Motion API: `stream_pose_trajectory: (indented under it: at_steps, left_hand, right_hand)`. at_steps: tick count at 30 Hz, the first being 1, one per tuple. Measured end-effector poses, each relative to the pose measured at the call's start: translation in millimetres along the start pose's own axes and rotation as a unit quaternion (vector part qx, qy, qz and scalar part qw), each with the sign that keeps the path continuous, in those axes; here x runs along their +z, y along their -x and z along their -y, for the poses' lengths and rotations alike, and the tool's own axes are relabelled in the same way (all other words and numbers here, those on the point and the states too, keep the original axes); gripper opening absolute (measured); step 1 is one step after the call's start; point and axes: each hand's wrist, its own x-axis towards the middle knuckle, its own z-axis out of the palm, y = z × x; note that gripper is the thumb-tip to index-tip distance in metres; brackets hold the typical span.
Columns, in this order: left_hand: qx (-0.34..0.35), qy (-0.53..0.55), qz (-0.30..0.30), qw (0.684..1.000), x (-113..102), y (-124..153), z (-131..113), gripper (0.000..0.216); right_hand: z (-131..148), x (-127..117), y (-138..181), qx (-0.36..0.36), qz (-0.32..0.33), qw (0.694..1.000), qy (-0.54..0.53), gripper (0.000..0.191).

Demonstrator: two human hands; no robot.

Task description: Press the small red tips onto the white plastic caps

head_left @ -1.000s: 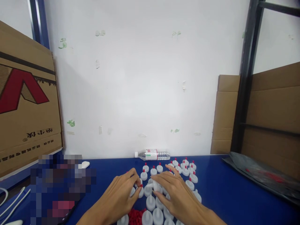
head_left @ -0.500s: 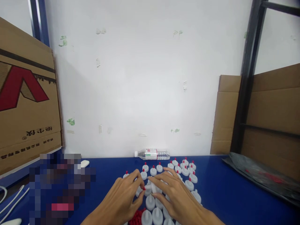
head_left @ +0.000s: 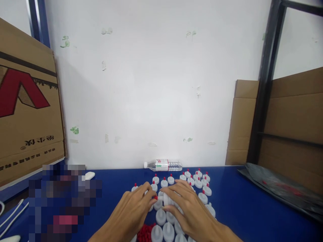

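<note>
My right hand (head_left: 185,205) grips a white nozzle cap (head_left: 167,199) between thumb and fingers, tipped on its side with its spout to the left. A small red tip (head_left: 155,198) sits at the end of that spout, and my left hand (head_left: 137,205) pinches it. Under and around both hands stand several white nozzle caps (head_left: 160,217) with bare spouts. Farther back, several similar caps (head_left: 164,182) wear red tips. A pile of loose red tips (head_left: 145,232) lies at the front, beside my left wrist.
A clear plastic bottle (head_left: 164,165) lies against the wall on the blue table (head_left: 113,181). At the left are a large cardboard box (head_left: 30,101), white cables (head_left: 12,215) and a pixelated patch. A grey plastic bag (head_left: 277,188) lies at the right.
The held cap has turned so its spout points more squarely left, and the red tip now lines up with the spout's end. Both hands stay nearly in place; the view shifts slightly.
</note>
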Motion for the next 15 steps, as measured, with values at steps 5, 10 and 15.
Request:
stream_pose_trajectory:
  at_steps: [5, 10, 15]
  left_hand:
    - [0.013, 0.115, -0.021, 0.993, -12, -1, -7, 0.033]
    - [0.001, 0.25, -0.067, 0.966, -18, 0, -17, 0.039]
    - [0.009, 0.306, -0.093, 0.947, -16, 3, -19, 0.042]
  right_hand:
    - [3, -1, -1, 0.001, -0.03, 0.999, -0.039, 0.031]
    - [9, -2, -1, -0.025, -0.058, 0.997, -0.037, 0.029]
    - [17, -2, -1, -0.068, -0.125, 0.99, 0.017, 0.03]
